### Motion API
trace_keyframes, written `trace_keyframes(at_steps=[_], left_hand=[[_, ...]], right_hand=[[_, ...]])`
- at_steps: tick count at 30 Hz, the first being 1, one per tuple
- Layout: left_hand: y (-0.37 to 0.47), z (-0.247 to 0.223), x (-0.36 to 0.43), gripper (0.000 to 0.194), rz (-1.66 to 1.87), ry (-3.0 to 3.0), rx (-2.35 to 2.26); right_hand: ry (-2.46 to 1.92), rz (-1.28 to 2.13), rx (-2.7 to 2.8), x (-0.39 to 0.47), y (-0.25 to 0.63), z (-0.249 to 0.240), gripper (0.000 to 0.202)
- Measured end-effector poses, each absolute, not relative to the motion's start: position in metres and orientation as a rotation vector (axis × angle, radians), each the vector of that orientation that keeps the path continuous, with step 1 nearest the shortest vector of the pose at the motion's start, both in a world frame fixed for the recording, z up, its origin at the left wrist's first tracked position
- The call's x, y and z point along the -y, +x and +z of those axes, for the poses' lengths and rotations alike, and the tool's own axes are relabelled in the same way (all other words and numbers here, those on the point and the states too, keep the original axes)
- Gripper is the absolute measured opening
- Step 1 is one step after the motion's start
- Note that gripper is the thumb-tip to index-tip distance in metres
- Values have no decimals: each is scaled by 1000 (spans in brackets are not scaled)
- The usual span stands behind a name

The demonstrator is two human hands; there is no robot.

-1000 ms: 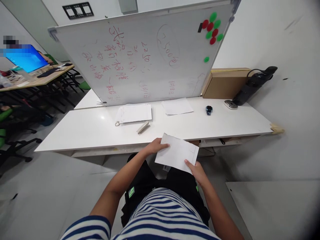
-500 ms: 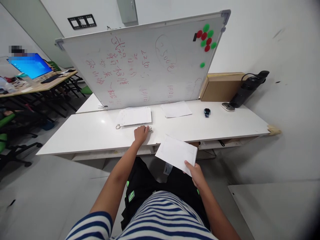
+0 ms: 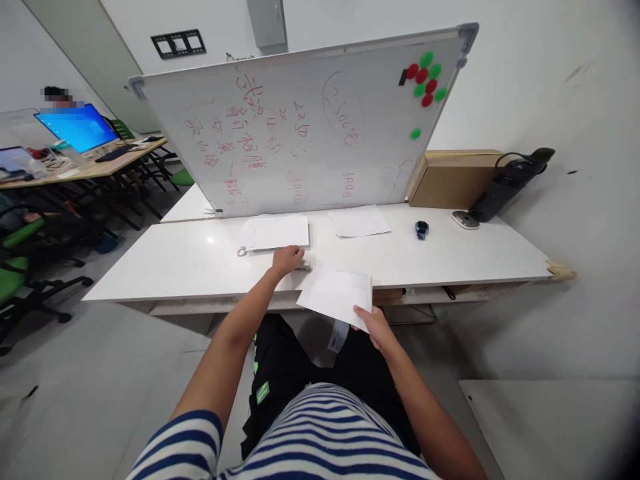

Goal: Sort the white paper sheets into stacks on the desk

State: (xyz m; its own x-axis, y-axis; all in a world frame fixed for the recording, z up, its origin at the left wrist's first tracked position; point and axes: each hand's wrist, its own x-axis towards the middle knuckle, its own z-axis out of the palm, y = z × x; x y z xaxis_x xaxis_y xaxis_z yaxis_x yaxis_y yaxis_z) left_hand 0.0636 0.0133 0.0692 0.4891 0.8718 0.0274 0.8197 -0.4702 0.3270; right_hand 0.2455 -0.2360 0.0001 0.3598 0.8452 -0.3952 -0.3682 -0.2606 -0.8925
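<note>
My left hand (image 3: pixel 289 259) is closed, fingers curled, at the front part of the white desk. A small silver stapler (image 3: pixel 304 266) pokes out from beneath its fingers; most of its body is hidden by the hand. My right hand (image 3: pixel 374 325) pinches a thin stack of white paper sheets (image 3: pixel 336 293) at its lower right corner, thumb on top. The sheets are held tilted over the desk's front edge, their upper left part close to the stapler. Just behind my left hand lies a pile of printed papers (image 3: pixel 277 232), with a small ring-shaped object (image 3: pixel 242 251) at its left corner.
On the white desk (image 3: pixel 165 260) lie more white sheets (image 3: pixel 361 221), a dark watch (image 3: pixel 422 230) and a computer mouse (image 3: pixel 465 220). A whiteboard (image 3: pixel 300 127) leans behind, beside a cardboard box (image 3: pixel 447 180) and a black bottle (image 3: pixel 513 183). Another person sits behind a monitor (image 3: pixel 80 130).
The paper sheets in my right hand have moved left and slightly up, nearer the stapler. My left hand has shifted a little, showing more of the stapler. The view has turned slightly left.
</note>
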Motion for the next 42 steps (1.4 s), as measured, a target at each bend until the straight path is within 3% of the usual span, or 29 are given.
trace_keyframes(at_steps=[9, 35, 42], left_hand=[[103, 66, -21, 37, 120, 2356, -1586], [101, 52, -19, 36, 224, 2407, -1454], [102, 54, -18, 27, 201, 2381, -1416]], right_hand=[[-1392, 1256, 461, 224, 241, -1, 28], [-1547, 1284, 561, 215, 251, 3, 19], [-1569, 1277, 588, 216, 253, 1, 19]])
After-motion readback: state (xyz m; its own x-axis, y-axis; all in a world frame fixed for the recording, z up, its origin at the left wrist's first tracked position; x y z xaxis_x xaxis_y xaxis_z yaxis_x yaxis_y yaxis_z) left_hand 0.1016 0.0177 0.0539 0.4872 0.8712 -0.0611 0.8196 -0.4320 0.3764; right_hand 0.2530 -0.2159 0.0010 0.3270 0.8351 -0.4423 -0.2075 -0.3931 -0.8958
